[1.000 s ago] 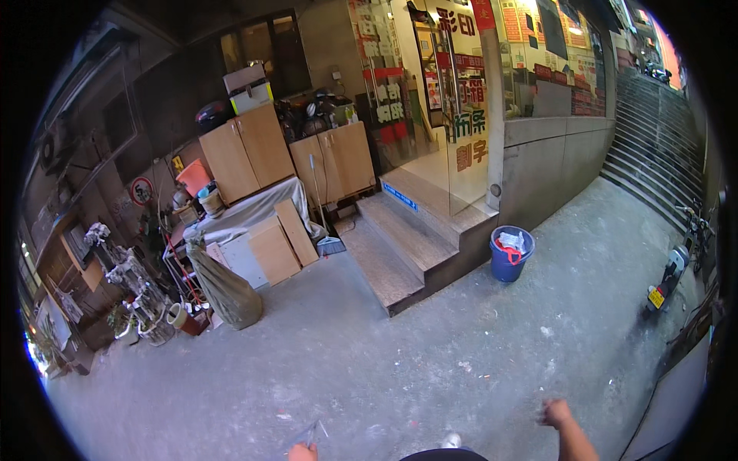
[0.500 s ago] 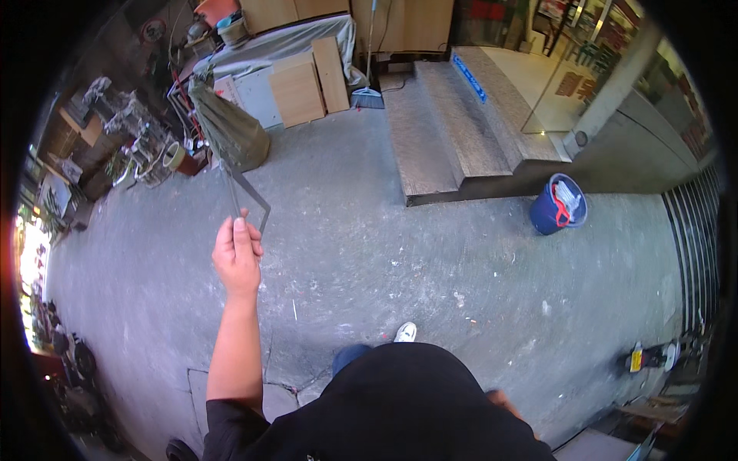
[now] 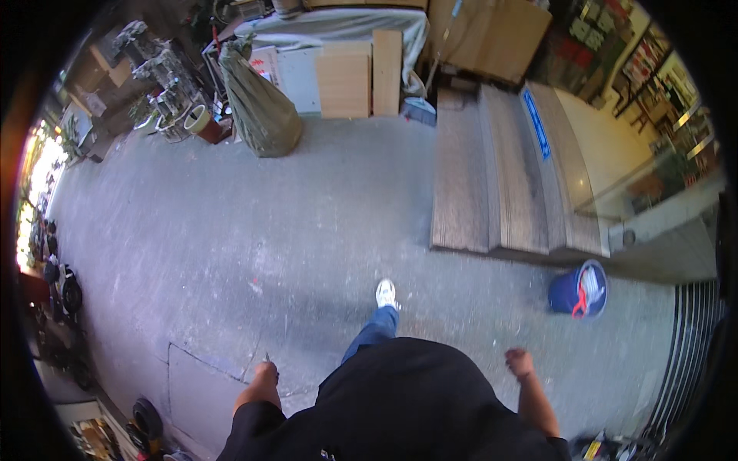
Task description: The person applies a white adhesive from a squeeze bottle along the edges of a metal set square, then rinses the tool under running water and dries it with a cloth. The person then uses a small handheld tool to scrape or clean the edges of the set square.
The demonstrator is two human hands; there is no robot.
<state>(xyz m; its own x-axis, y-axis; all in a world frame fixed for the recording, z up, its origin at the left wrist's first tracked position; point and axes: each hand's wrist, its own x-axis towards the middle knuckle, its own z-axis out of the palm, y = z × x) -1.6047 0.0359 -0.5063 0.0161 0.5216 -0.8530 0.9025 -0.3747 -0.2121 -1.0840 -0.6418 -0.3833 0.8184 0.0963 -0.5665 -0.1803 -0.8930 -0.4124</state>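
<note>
Low at my left side, my left hand (image 3: 266, 374) is closed and seen from above. A small pointed tip (image 3: 267, 356) sticks out past its fingers, an end of the thin grey bent bar that the earlier frame shows in this hand; the rest of the bar is hidden. Out to my right, my right hand (image 3: 520, 362) hangs over the concrete floor with its fingers curled in, and nothing shows in it. Neither hand touches anything around it. One white shoe (image 3: 386, 293) is stepped forward below me.
Stone steps (image 3: 461, 177) rise ahead on the right, with a blue bucket (image 3: 563, 294) beside their near end. A covered bundle (image 3: 261, 115), a potted plant's pot (image 3: 204, 125), wooden boards (image 3: 344, 84) and a broom (image 3: 419, 110) stand ahead. A black wheel (image 3: 147, 417) lies behind left.
My left hand has dropped from raised in front of me to my side, still with the bar. My right hand has come into view. The steps and bucket have shifted in view as I walk.
</note>
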